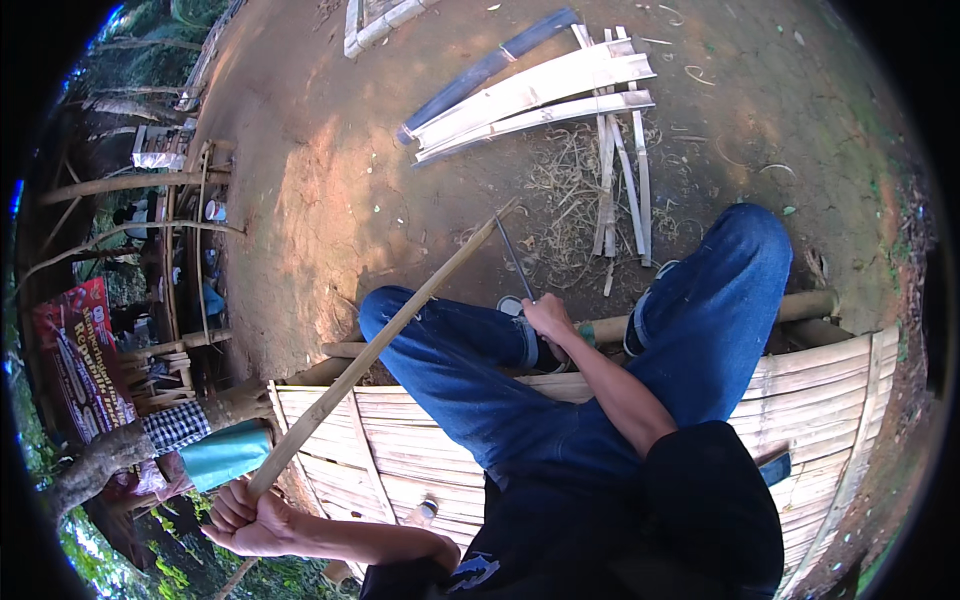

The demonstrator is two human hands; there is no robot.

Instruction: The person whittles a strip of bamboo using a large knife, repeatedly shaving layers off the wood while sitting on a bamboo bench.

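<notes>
My left hand [250,520], at the lower left, is closed round the near end of a long pale bamboo strip [375,345]. The strip slants up and away across my left knee, its far end over the ground ahead. Between my knees, my right hand [548,318] is closed on a knife, whose handle is mostly hidden in the fingers. The thin dark knife blade [514,256] points up and left, its tip meeting or lying very near the strip's far end. Whether it touches cannot be made out.
Split bamboo pieces [540,95] lie stacked on the dirt ahead, with curly shavings [570,190] beside them. I sit on a bamboo-slat bench [820,395], where a phone-like dark object [775,468] and a small bottle [425,510] rest. Poles, a teal cloth [225,455] and a red banner [80,350] stand left.
</notes>
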